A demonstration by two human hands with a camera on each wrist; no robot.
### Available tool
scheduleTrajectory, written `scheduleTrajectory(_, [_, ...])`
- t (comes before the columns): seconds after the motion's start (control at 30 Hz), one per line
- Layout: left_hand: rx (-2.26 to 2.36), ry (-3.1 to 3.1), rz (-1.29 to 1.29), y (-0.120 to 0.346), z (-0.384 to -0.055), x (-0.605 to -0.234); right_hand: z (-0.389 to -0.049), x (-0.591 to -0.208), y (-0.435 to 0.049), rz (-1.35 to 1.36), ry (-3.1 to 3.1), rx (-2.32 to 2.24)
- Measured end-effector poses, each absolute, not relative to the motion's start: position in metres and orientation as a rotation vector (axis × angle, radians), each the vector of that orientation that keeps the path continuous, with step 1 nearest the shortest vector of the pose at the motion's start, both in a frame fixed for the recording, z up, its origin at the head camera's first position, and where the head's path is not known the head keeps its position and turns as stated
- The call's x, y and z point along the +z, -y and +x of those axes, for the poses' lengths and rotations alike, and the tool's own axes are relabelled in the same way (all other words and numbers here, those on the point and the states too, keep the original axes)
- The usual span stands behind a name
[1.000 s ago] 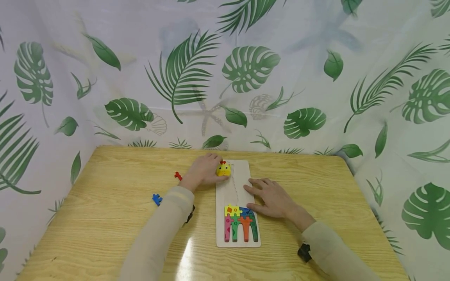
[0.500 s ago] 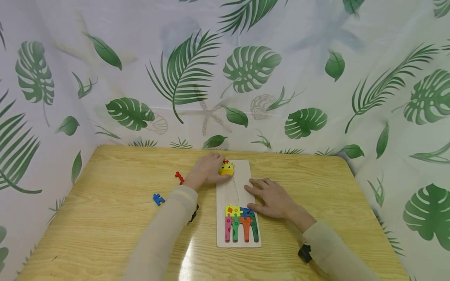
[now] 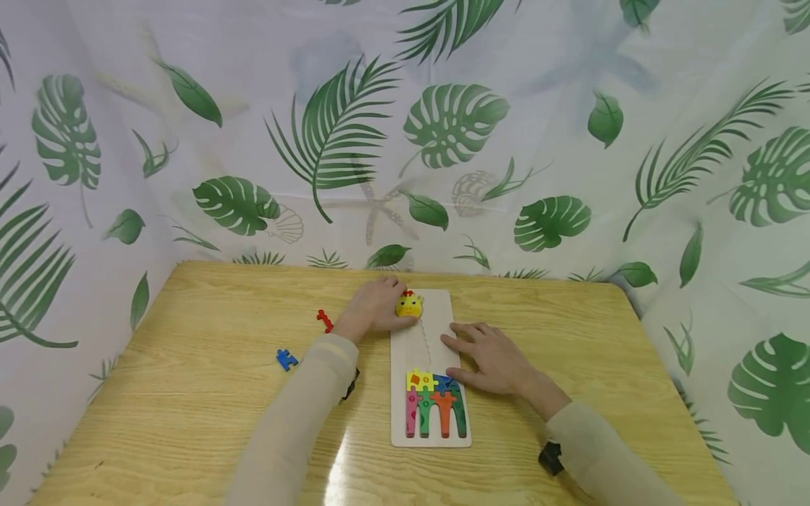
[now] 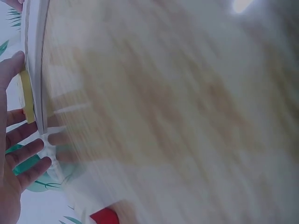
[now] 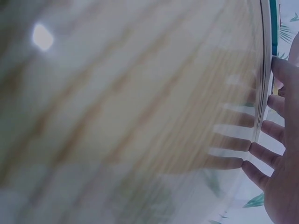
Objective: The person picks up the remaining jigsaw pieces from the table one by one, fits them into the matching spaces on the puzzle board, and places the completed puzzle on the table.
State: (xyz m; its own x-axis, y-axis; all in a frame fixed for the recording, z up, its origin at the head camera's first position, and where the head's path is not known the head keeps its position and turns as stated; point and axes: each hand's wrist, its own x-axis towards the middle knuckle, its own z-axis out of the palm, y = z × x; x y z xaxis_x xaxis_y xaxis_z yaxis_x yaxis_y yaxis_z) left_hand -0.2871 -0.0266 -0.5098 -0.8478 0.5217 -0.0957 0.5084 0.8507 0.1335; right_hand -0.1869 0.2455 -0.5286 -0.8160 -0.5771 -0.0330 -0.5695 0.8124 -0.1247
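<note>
Seen from the head: at the upper left of a pale board (image 3: 438,334), a yellow giraffe head (image 3: 409,307) with red on top, pinched between thumb and fingers of the left hand (image 3: 377,306). Whether pressed flat on the board or held slightly above, cannot tell. Below it, a wavy line (image 3: 425,342) on the board, leading down to a group of joined pieces: yellow section (image 3: 418,381) and blue piece (image 3: 445,383) above; pink leg (image 3: 411,416), green leg (image 3: 425,416), orange leg (image 3: 445,414) and dark green leg (image 3: 461,419) below. At the right edge of the board, the right hand (image 3: 495,360), with fingers spread, thumb tip at the blue piece. To the left, on the wooden table (image 3: 190,393), a red piece (image 3: 325,321) near the left wrist and a loose blue piece (image 3: 287,360) farther from the board. Behind, a leaf-printed cloth (image 3: 354,42).

From the left wrist: thin yellow side of the giraffe head between thumb and index finger, other fingers apart near the board's edge; at the bottom, the red piece, partly cut off.

From the right wrist: fingers separated along the board's edge, mirrored in the shiny table; above the thumb, a green edge.
</note>
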Motion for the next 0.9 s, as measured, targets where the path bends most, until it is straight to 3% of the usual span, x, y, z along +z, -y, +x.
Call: scheduleTrajectory(0.9, [0.079, -2.914, 0.801, 0.0203, -0.2921, -0.5182, -0.1852, -0.5262, -0.2447, -0.914, -2.916, -0.18])
